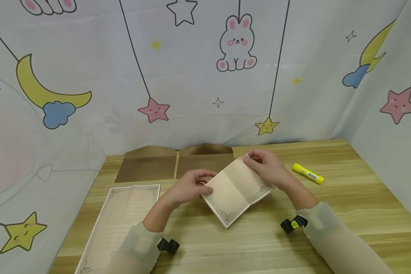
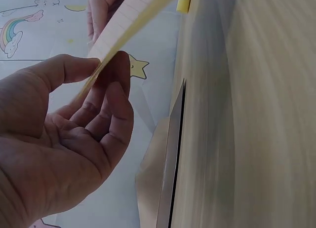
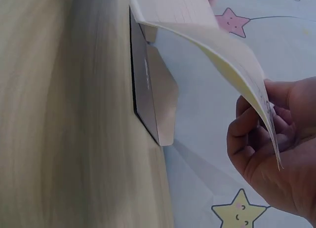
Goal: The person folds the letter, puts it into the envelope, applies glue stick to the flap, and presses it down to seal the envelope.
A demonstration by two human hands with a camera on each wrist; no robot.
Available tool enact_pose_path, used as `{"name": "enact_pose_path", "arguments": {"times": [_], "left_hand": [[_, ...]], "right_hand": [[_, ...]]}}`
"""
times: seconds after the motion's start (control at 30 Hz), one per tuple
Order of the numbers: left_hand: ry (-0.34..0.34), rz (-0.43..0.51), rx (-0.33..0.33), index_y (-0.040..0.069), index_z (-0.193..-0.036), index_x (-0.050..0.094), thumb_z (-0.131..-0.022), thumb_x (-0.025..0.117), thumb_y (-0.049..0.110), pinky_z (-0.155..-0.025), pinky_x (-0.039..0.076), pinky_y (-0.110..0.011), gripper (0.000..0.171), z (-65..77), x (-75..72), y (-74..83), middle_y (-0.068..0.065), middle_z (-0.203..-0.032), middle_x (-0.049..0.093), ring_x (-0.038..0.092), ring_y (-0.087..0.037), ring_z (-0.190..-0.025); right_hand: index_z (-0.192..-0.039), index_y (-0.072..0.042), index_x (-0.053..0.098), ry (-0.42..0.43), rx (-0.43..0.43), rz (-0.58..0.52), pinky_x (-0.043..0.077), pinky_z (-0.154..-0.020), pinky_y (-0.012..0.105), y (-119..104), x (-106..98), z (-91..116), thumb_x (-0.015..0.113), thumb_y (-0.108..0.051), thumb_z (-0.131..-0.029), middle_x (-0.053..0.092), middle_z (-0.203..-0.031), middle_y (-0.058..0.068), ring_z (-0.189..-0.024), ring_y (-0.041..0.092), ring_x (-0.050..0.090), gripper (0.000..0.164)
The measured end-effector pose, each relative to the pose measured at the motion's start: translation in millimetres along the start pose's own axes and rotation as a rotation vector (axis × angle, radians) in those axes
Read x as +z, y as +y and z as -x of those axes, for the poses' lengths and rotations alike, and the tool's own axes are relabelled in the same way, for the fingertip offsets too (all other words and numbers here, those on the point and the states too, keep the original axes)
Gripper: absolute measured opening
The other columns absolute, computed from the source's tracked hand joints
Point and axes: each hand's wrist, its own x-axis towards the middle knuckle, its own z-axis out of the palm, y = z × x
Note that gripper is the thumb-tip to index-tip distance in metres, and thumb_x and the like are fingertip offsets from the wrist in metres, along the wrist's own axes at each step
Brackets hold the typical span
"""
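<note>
1. Cream paper: the held sheet is raised above the wooden table, left of the yellow glue stick and apart from it.

2. Axis. The long axis of the held sheet runs obliquely, its near-left end away from the glue stick and its far-right end closer to it. A crease crosses the sheet near mid-length. The ornamented long edge faces the wearer and the glue stick's side; the right wrist view shows the paper bowed.

3. Grip. The left hand pinches the sheet's near-left end between thumb and fingers; the right hand pinches the far-right end, just left of the glue stick.

4. Edges and room. Wood grain shows between the right hand and the glue stick, and onward from the stick to the table's right edge. Left of the glue stick, along the back edge, stand the left envelope and right envelope, flaps pointing rearward; the held sheet overlaps the latter in the head view. Farthest left of the stick lies a lined sheet, partly covered by the left sleeve.
</note>
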Motion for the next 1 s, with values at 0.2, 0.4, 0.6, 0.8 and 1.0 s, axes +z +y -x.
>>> {"name": "enact_pose_path", "arguments": {"times": [0.2,0.4,0.6,0.8,1.0], "left_hand": [[0.013,0.007,-0.026,-0.004,-0.132,0.068,-0.099,0.071,0.007,-0.066,0.060,-0.029,0.034,-7.0,15.3,1.2,-0.010,-0.101,0.077,0.073,-0.017,-0.076],[0.048,0.017,-0.067,-0.003,-0.111,0.072,-0.105,0.070,0.017,-0.062,0.058,-0.028,0.021,-10.9,24.2,-1.1,-0.007,-0.084,0.076,0.071,-0.016,-0.070],[0.092,0.056,-0.102,-0.004,-0.106,0.069,-0.106,0.067,0.017,-0.061,0.056,-0.027,0.021,-12.4,27.3,-3.7,-0.005,-0.081,0.074,0.070,-0.015,-0.069],[0.217,0.153,-0.134,-0.004,-0.108,0.066,-0.107,0.066,0.020,-0.062,0.057,-0.028,0.024,-15.1,26.0,-4.6,-0.006,-0.084,0.073,0.069,-0.015,-0.072],[0.337,0.232,-0.128,-0.001,-0.107,0.065,-0.108,0.066,0.020,-0.062,0.057,-0.030,0.022,-18.5,25.4,-4.2,-0.006,-0.086,0.075,0.068,-0.016,-0.071]], "right_hand": [[-0.114,-0.007,0.075,-0.107,-0.065,0.048,0.054,-0.067,0.031,-3.7,6.1,-7.9,0.066,-0.029,-0.108,0.072,-0.096,0.005,-0.079,0.024,0.064,0.024],[-0.111,-0.009,0.075,-0.168,-0.110,0.089,0.053,-0.070,0.031,-8.1,10.7,-11.8,0.066,-0.026,-0.108,0.073,-0.094,0.002,-0.080,0.021,0.064,0.020],[-0.126,-0.003,0.073,-0.125,-0.099,0.125,0.054,-0.074,0.032,-3.4,8.8,-16.1,0.070,-0.025,-0.105,0.074,-0.098,0.003,-0.086,0.019,0.065,0.030],[-0.140,-0.004,0.064,-0.061,-0.032,0.081,0.058,-0.081,0.039,12.1,2.0,-16.6,0.073,-0.032,-0.103,0.071,-0.113,0.011,-0.097,0.028,0.067,0.047],[-0.161,-0.002,0.036,-0.007,0.126,-0.032,0.057,-0.089,0.047,18.8,-1.1,-9.6,0.075,-0.044,-0.100,0.059,-0.139,0.023,-0.109,0.034,0.067,0.084]]}}
